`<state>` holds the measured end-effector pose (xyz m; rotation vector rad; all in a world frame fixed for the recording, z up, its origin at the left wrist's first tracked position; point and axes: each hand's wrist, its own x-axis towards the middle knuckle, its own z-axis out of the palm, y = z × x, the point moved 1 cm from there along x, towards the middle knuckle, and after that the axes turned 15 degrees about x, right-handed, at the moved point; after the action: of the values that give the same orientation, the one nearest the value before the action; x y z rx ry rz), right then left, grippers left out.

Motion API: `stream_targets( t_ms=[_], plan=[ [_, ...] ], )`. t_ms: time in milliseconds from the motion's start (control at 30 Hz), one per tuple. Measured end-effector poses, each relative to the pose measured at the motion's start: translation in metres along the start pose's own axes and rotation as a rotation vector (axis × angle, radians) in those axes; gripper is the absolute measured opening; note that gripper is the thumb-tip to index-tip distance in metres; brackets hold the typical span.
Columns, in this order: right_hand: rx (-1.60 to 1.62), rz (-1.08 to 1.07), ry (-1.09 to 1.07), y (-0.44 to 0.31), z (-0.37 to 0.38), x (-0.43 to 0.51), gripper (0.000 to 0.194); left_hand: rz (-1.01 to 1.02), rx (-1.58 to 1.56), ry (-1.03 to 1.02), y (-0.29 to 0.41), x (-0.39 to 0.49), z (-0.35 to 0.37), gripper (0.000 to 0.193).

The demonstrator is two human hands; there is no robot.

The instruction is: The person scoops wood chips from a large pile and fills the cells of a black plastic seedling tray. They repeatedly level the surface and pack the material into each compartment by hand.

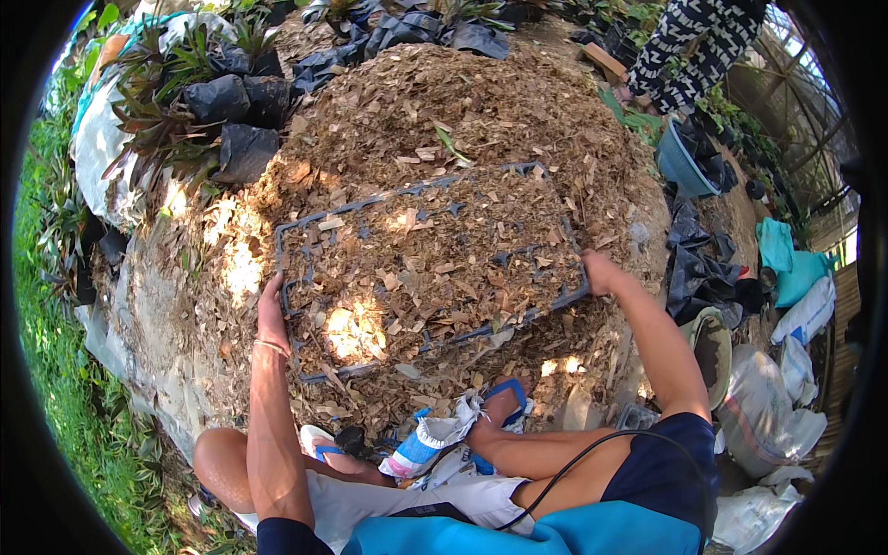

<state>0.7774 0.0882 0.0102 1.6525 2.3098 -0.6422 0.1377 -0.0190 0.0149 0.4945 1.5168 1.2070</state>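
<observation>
A dark plastic seedling tray (444,338) lies tilted across the view, its cells mostly covered by brown wood chips and plant litter. Its rim and a few star-shaped cell dividers show through. My left hand (273,316) grips the tray's left short edge, fingers hidden beneath the rim. At the opposite end, my right hand (601,272) holds the right edge near the front corner. Around and behind the tray spreads a broad heap of wood-chip growing mix (458,97). A green leaf (452,146) rests on the heap just beyond the tray.
Potted plants in black grow bags (248,152) stand at the back left. To the right are a blue bucket (687,163), black plastic bags (701,267), a tipped pail (709,354) and white sacks (763,409). Another person's patterned trousers (687,55) show at the upper right.
</observation>
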Motion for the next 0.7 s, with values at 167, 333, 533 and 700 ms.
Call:
stream_targets(
  t_ms=[167, 333, 533, 700],
  plan=[
    [0.061, -0.134, -0.094, 0.008, 0.058, 0.014, 0.032, 0.011, 0.088, 0.094, 0.006, -0.018, 0.003, 0.039],
    [0.649, 0.358, 0.065, 0.010, -0.011, -0.002, 0.037, -0.010, 0.038, 0.058, 0.005, -0.009, 0.004, 0.041],
    [1.413, 0.290, 0.392, -0.038, -0.105, -0.011, 0.024, -0.099, -0.017, 0.013, 0.002, -0.015, -0.003, 0.038],
    [1.559, -0.049, 0.147, -0.143, -0.161, 0.010, 0.014, -0.131, 0.022, 0.042, 0.007, -0.021, 0.001, 0.038]
  ],
)
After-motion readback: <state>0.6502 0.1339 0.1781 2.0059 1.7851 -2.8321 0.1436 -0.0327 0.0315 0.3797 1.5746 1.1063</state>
